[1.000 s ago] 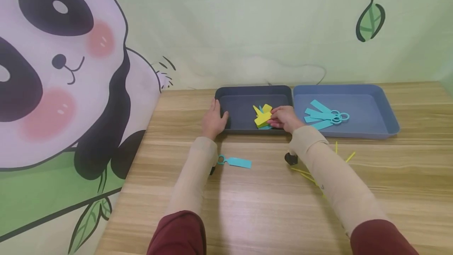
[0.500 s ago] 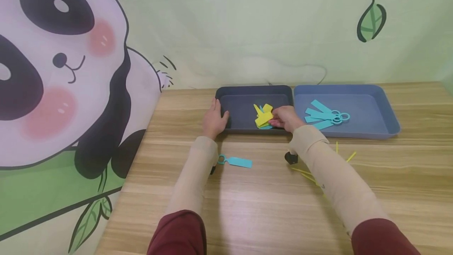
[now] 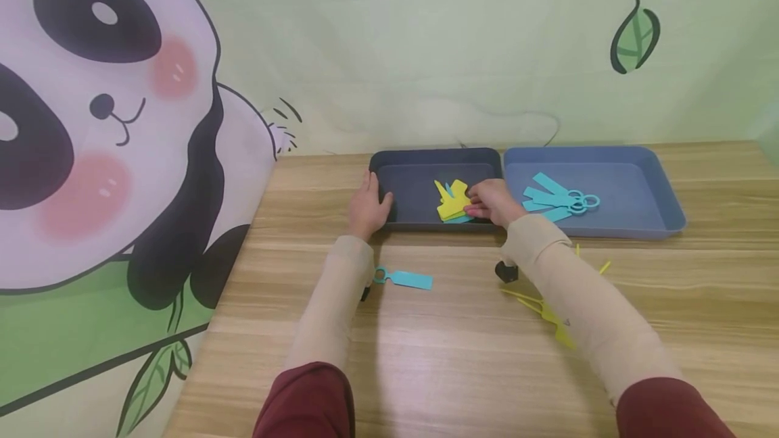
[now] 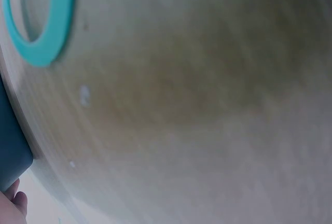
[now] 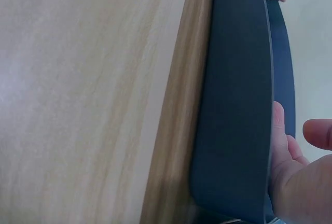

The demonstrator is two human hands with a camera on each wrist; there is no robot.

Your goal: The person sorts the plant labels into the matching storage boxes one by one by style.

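Note:
My left hand [image 3: 367, 208] holds the left wall of the dark tray [image 3: 404, 225], its thumb over the inner side. Inside this tray lies a small pile of yellow T-shaped plant labels [image 3: 452, 208], with a bit of cyan showing beneath. My right hand [image 3: 494, 201] reaches over the tray's front right corner. Its fingertips touch the right side of the yellow pile. In the right wrist view, a gap shows between its thumb [image 5: 316, 133] and fingers, with no label visible there; the tray wall hides part of the hand.
A blue tray [image 3: 633, 184] stands to the right with several cyan ring-ended tags [image 3: 550, 197]. One loose cyan tag [image 3: 410, 280] lies on the wooden table [image 3: 450, 357] before the dark tray. More yellow labels [image 3: 548, 315] lie partly under the right forearm. A patterned wall rises behind.
The right hand shifts slightly at the pile, and the top yellow label turns a little. The right forearm moves a little right, uncovering more yellow labels on the table. The left hand stays still.

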